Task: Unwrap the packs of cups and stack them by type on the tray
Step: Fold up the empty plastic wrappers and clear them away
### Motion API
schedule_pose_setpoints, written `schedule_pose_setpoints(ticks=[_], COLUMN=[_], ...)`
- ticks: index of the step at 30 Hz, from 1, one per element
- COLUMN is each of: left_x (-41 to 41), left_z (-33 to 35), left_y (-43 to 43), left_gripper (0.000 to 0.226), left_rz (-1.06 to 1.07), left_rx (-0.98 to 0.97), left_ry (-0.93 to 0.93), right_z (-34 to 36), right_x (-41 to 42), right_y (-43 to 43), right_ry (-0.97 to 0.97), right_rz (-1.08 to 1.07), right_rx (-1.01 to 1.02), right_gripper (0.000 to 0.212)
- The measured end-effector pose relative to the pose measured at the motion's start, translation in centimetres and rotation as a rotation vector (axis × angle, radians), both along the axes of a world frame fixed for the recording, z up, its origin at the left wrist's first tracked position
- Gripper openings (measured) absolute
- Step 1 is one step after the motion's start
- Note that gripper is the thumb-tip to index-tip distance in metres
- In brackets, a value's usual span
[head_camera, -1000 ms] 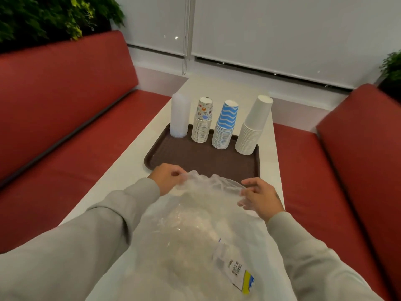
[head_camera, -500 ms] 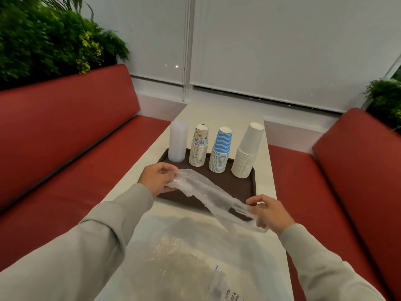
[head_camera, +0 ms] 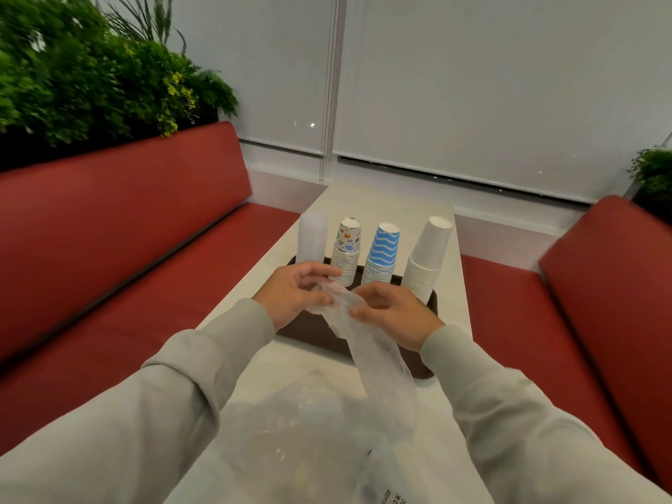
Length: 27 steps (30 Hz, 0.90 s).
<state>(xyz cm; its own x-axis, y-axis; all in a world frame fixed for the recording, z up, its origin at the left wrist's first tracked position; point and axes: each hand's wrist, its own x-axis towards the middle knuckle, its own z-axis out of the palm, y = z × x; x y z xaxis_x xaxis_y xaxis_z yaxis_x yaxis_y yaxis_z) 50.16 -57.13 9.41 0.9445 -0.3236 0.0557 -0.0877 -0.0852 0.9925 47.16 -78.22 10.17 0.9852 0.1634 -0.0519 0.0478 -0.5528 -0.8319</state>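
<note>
A dark brown tray (head_camera: 312,331) on the white table carries several upside-down stacks in a row: clear plastic cups (head_camera: 311,239), patterned paper cups (head_camera: 347,249), blue wavy cups (head_camera: 381,252) and plain white cups (head_camera: 429,256). My left hand (head_camera: 291,294) and my right hand (head_camera: 391,312) meet above the tray's near side, both pinching one end of an empty clear plastic wrapper (head_camera: 378,361) that hangs down toward me. More crumpled clear wrappers (head_camera: 309,438) lie on the table in front of me, one with a printed label.
The narrow white table (head_camera: 381,198) runs between two red benches, one at left (head_camera: 109,249) and one at right (head_camera: 600,303). Green plants (head_camera: 91,78) stand behind the left backrest. A wall with blinds closes the far end.
My hands lifted one wrapper off the pile, held it stretched between them, then came together over the tray so it now hangs from both. The camera has tilted up.
</note>
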Motion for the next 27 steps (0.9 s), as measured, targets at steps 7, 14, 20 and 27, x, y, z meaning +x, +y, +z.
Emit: schedule_pose_setpoints(ticks=[7, 14, 20, 27], left_x=[-1.0, -1.2, -1.4, -2.0], left_z=[0.4, 0.0, 0.5, 1.1], left_y=[2.2, 3.2, 3.2, 3.8], left_gripper=[0.027, 0.018, 0.013, 0.017], left_rz=[0.091, 0.294, 0.284, 0.153], left_rx=[-0.059, -0.072, -0.049, -0.225], left_ry=[0.066, 0.110, 0.162, 0.316], right_z=[-1.0, -1.1, -1.7, -2.0], right_x=[0.1, -1.5, -2.6, -1.6], right_y=[1.1, 3.4, 6.1, 6.2], right_ry=[-0.086, -0.231, -0.195, -0.167], right_rz=[-0.069, -0.233, -0.048, -0.073], right_rx=[-0.043, 0.114, -0.055, 0.031], right_gripper=[0.004, 0.022, 0.035, 0.004])
